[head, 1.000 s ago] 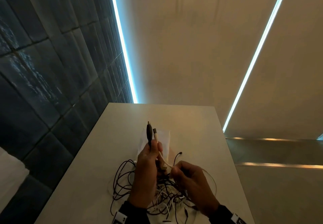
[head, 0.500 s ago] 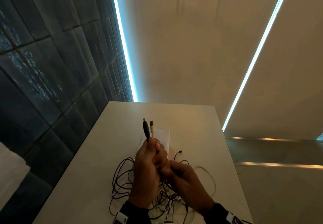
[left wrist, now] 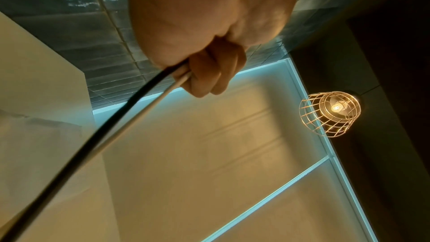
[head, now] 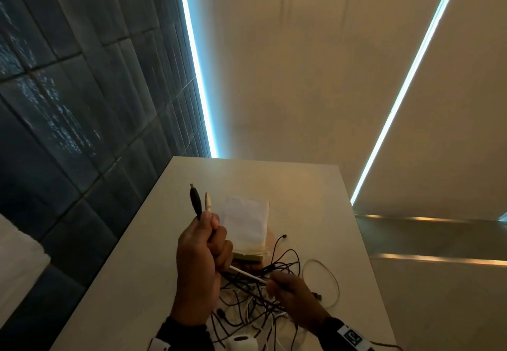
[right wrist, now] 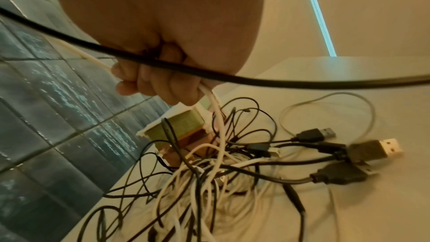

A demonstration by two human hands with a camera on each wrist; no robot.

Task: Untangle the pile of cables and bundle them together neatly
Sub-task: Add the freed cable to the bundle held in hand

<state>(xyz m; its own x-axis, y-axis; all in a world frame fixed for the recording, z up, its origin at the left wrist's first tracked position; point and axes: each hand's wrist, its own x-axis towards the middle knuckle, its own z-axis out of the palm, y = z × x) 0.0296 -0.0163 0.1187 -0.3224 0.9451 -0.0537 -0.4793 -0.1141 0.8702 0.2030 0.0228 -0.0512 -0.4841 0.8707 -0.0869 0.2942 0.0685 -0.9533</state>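
Left hand (head: 201, 265) is up above the bench (head: 131, 282), fist curled tight around two cables, a black cable (left wrist: 111, 126) and a white cable (head: 244, 271). Their ends poke up out of the top of that grip: a black plug (head: 195, 200) and a slimmer white plug (head: 207, 201), side by side and nearly touching. From the left wrist view both cables leave the underside of the fist together, running down and away.

Right hand (head: 297, 297) sits lower, close beside the left, fingers curled and pinching the white cable, which runs in a straight line between the two grips. In the right wrist view the white cable drops out below the fingers (right wrist: 158, 86) straight into the pile, while the black cable crosses in front of the hand; whether the fingers grip it too, I cannot tell.

Below both grips lies the cable pile (right wrist: 209, 181), black and white strands looped over one another on the bench. Off to the right of it sit several black USB plugs (right wrist: 374, 149), and one pale cable loop (head: 326, 282) curls out alone. Just beyond the left grip lies a pale pad (head: 245, 226), a few black strands overlapping its near edge. A white roll (head: 241, 342) sits under the wrists.
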